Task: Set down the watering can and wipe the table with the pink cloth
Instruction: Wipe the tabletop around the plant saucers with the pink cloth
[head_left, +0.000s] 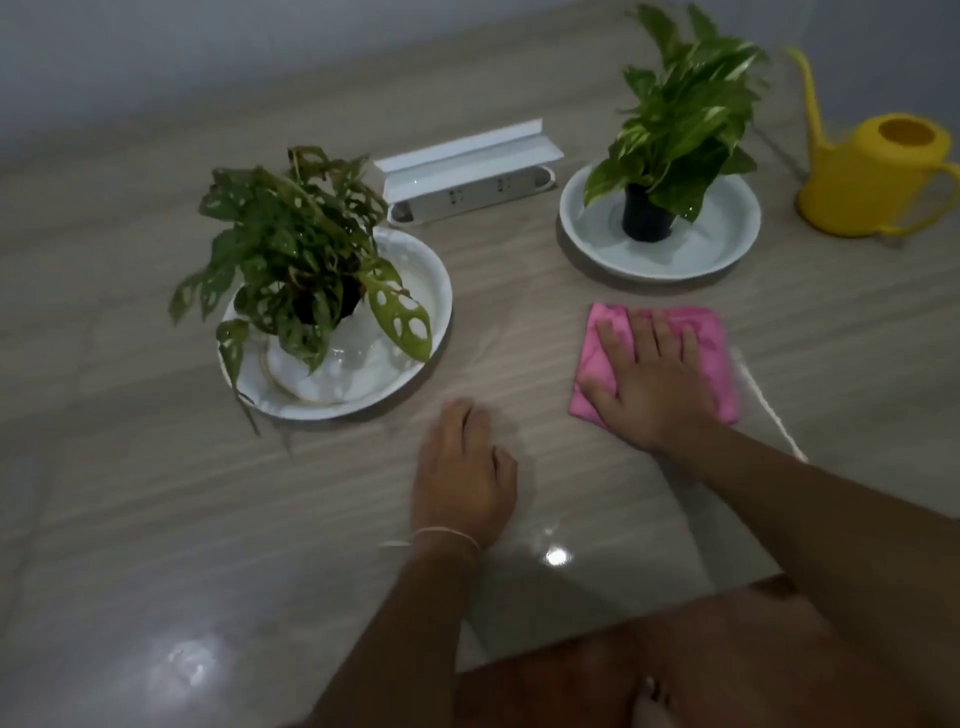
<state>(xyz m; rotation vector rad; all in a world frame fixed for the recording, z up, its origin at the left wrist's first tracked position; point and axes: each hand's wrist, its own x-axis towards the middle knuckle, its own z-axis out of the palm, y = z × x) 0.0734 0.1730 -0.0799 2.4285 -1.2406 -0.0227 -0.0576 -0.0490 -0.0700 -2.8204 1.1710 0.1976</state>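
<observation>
Right hand (649, 384) pressed flat on the pink cloth (701, 343), palm down, fingers spread and pointing away — not pinching or gripping, just lying open on the fabric. Cloth folded to a rough square, flat on the table (156, 519), just in front of the right-hand white dish (727, 249) but apart from it. Left hand (462, 473) resting on the bare tabletop beside the cloth, well clear of it, fingers loosely curled downward and holding nothing; thin pale band (447, 535) around that wrist. Yellow watering can (878, 176) set down upright at the far right edge of view, beside the right dish and free of both hands, long spout rising up and to the left. In that dish, a leafy green plant (680, 119) in a small black pot (647, 213). Nearer the left, a second white dish (431, 270) carrying a plant with holed leaves (291, 249), some leaves drooping over the rim. Between the two dishes toward the back, a white power strip (467, 192) with its lid raised. Glossy, pale wood-grain surface with bright light reflections near the front edge. Slight motion blur around the cloth's right side.
</observation>
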